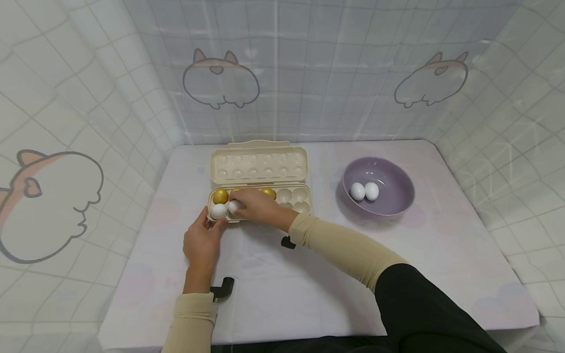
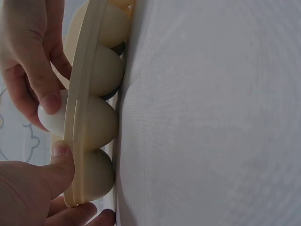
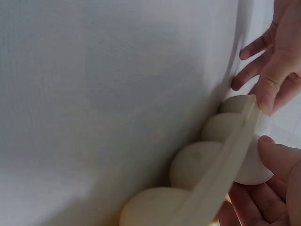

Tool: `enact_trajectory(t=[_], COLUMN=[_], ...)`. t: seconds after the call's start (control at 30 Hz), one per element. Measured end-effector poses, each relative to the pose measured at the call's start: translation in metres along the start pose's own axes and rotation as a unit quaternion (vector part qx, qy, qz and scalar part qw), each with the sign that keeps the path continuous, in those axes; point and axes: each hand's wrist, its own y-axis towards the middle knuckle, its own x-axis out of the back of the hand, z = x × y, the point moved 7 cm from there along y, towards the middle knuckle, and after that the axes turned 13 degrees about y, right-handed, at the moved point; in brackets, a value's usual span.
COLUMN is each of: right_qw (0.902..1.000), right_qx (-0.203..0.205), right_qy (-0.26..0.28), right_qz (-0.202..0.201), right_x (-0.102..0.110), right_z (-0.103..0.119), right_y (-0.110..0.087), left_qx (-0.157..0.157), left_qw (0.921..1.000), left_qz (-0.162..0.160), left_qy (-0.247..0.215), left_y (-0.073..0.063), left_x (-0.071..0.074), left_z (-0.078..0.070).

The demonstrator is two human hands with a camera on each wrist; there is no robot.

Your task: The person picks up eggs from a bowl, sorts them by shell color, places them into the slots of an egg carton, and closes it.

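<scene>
With the left hand [image 1: 203,241] gripping the near-left corner of the egg carton [image 1: 259,165], the right hand [image 1: 256,204], pinching a white egg [image 1: 234,206] at its front row, should probably seat it gently before letting go.

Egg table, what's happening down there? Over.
Right hand pinching white egg, near row of carton. Left hand gripping carton's near left corner. Two more white eggs in purple bowl. No obstruction visible.

Head view looks forward-down from above; low, close wrist views both face the carton [image 2: 99,117].
</scene>
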Motion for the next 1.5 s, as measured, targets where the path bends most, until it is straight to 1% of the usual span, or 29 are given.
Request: enact_trajectory(t=[0.1,0.2,0.3,0.7,0.9,1.03,1.17,1.27,1.33,1.5], right_qw=[0.9997,0.9988,0.9982,0.9985,0.9997,0.9994,0.9977,0.9964,0.9951,0.9896], right_qx=[0.008,0.015,0.015,0.003,0.007,0.004,-0.020,-0.037,-0.040,-0.048], right_qy=[-0.023,-0.045,-0.056,-0.053,-0.025,0.011,0.031,0.026,0.031,0.031], right_qz=[0.010,0.014,0.013,0.010,-0.004,-0.031,-0.056,-0.071,-0.085,-0.132], right_x=[-0.005,-0.008,-0.009,-0.010,-0.004,0.012,0.035,0.054,0.068,0.106], right_z=[0.001,0.003,0.005,0.001,-0.003,-0.007,-0.016,-0.025,-0.032,-0.055], right_y=[0.000,-0.001,-0.003,-0.006,-0.013,-0.023,-0.036,-0.048,-0.056,-0.079], left_qx=[0.005,0.005,0.000,-0.003,-0.001,0.003,0.007,0.006,0.005,0.009], left_qw=[1.0000,1.0000,1.0000,1.0000,1.0000,1.0000,0.9999,0.9998,0.9998,0.9998], left_qz=[0.001,-0.002,-0.007,-0.003,0.001,0.005,0.005,0.007,0.009,0.008], left_qy=[0.002,0.004,0.006,0.004,0.002,-0.005,-0.013,-0.016,-0.017,-0.019], left_y=[0.000,-0.001,0.000,0.000,0.000,0.000,0.000,0.001,0.002,0.005], left_x=[-0.001,-0.002,-0.001,-0.001,-0.001,0.000,0.001,0.001,0.001,0.001], left_z=[0.000,0.000,-0.001,-0.001,0.000,-0.001,-0.001,-0.001,0.000,0.004])
